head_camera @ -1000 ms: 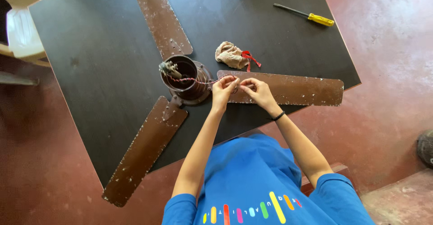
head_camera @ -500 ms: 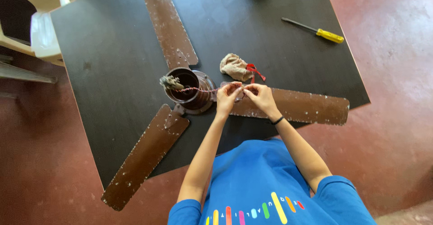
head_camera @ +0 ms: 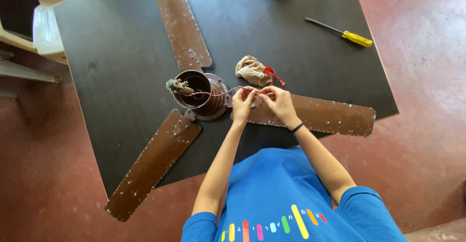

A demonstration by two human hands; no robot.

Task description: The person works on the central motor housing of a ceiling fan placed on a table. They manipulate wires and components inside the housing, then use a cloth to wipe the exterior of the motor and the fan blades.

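A person in a blue shirt with a row of coloured stripes and pale lettering at the bottom of the frame works over a dark surface [head_camera: 121,43]. The left hand [head_camera: 243,104] and the right hand [head_camera: 277,102] meet just right of centre, fingertips pressed together, each grip pinching the end of a twisted red and white wire [head_camera: 213,93]. The wire runs left from the fingers to a frayed stub on the rim of the brown fan motor [head_camera: 201,96], which sits at the centre of the frame. Three brown, speckled fan blades [head_camera: 180,23] spread from the motor: one toward the top, one toward the lower left, one to the right under the hands.

Just above the hands lies a crumpled beige cloth [head_camera: 251,70] with a small red piece [head_camera: 272,73] touching its right side; what that piece is cannot be made out. A yellow-handled screwdriver [head_camera: 342,33] lies well apart in the upper right. A pale plastic chair [head_camera: 46,26] is cut off at the upper left edge.

The wire ends themselves are hidden between the fingers.

Compared with half a second before, the hands hold the same place on the wire; the view has shifted a little, so the surface sits slightly lower left in the frame.
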